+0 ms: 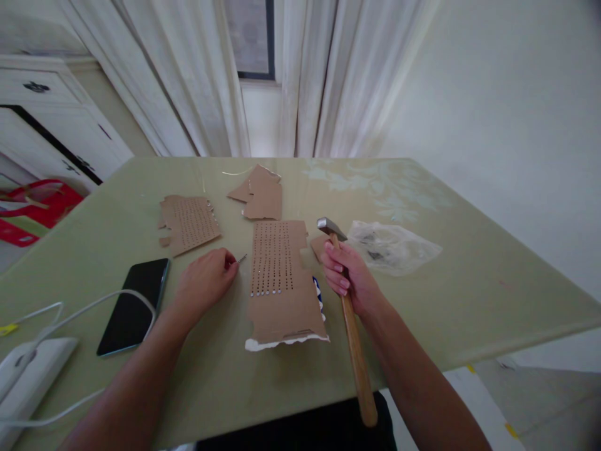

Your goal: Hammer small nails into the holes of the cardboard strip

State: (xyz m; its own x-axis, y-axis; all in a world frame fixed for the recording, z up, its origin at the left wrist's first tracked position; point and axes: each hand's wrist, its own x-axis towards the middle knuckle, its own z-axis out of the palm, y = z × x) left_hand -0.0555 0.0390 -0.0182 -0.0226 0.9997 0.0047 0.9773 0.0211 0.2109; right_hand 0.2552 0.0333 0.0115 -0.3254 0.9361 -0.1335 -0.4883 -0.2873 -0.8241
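My right hand (350,275) grips a hammer (350,313) high on its wooden handle, just below the metal head, which points up and away. My left hand (206,279) pinches a small nail (241,258) between fingertips, just left of a torn cardboard piece (282,282) punched with rows of small holes. That cardboard lies flat on the green table (469,282) between my two hands.
Another perforated cardboard piece (190,222) and a plain scrap (260,194) lie farther back. A clear plastic bag (392,247) sits right of the hammer. A black phone (134,307), white cable (84,307) and white device (28,369) are at the left. Curtains hang behind the table.
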